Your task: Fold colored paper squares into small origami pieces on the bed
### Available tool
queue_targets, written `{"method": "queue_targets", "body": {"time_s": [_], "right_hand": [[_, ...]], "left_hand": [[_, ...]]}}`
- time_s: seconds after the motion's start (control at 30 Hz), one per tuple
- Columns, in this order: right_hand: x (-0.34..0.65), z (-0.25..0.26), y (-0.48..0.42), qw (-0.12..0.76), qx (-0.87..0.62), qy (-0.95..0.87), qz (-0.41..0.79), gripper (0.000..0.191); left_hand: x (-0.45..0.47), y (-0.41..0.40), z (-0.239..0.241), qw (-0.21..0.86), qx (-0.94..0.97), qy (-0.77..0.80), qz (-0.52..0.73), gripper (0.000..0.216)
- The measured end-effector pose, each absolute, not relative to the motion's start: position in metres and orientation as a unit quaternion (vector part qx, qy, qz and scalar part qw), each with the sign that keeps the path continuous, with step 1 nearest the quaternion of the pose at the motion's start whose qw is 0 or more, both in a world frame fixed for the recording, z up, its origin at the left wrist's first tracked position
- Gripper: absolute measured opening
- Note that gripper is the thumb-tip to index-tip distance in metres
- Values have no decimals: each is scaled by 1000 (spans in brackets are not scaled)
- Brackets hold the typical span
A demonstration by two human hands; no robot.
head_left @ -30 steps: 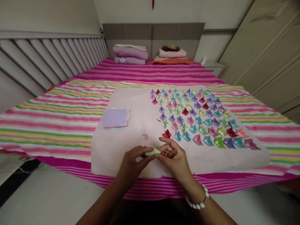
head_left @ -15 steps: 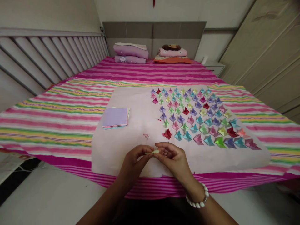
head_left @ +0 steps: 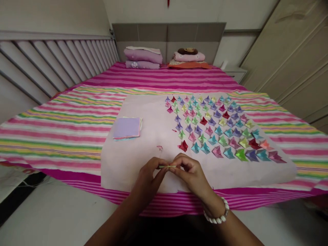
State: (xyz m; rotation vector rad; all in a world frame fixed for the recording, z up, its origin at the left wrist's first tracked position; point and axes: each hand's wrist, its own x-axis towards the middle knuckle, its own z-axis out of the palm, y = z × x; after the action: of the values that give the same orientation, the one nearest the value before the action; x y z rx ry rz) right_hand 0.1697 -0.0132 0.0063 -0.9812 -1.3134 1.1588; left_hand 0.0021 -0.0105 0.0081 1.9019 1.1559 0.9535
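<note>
1. Pinching a pale green folded paper (head_left: 173,166) between both hands, just in from the near edge of the white sheet (head_left: 123,160), left of that edge's middle.
2. Grasping the paper's left end between thumb and fingers of the left hand (head_left: 149,173).
3. Grasping its right end between thumb and index finger of the right hand (head_left: 191,169), curling the other fingers; wearing a white bracelet (head_left: 217,219) on that wrist.
4. Bringing the right index finger, raised a second ago, down onto the paper; showing only a thin edge now instead of the broad green face.
5. Probably pressing a crease flat, or perhaps just tilting the paper; impossible to tell which. Seemingly working at a folding stage either way.
6. Leaving the paper stack (head_left: 126,127) lying near the sheet's left edge.
7. Facing rows of folded pieces (head_left: 205,148) on the sheet's right half, spreading from the far edge towards the near right corner.
</note>
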Motion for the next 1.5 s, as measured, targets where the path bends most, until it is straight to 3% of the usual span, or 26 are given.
{"method": "queue_targets", "body": {"time_s": [0.13,0.4,0.67,0.97,1.33,1.5], "right_hand": [[169,4,-13,537,-416,-562,472,14],[170,6,-11,542,-399,-552,492,11],[170,7,-11,495,-415,-524,555,20],[163,-6,-2,518,-450,-428,588,24],[161,-7,0,511,-372,-393,668,22],[162,-11,4,516,-370,-379,673,21]], "left_hand": [[0,-8,11,328,770,400,373,17],[0,-8,12,323,718,459,411,15],[-6,-4,18,435,663,478,378,29],[0,5,-2,511,586,522,351,39],[1,14,-7,736,399,448,312,44],[0,15,-6,654,455,494,348,40]]}}
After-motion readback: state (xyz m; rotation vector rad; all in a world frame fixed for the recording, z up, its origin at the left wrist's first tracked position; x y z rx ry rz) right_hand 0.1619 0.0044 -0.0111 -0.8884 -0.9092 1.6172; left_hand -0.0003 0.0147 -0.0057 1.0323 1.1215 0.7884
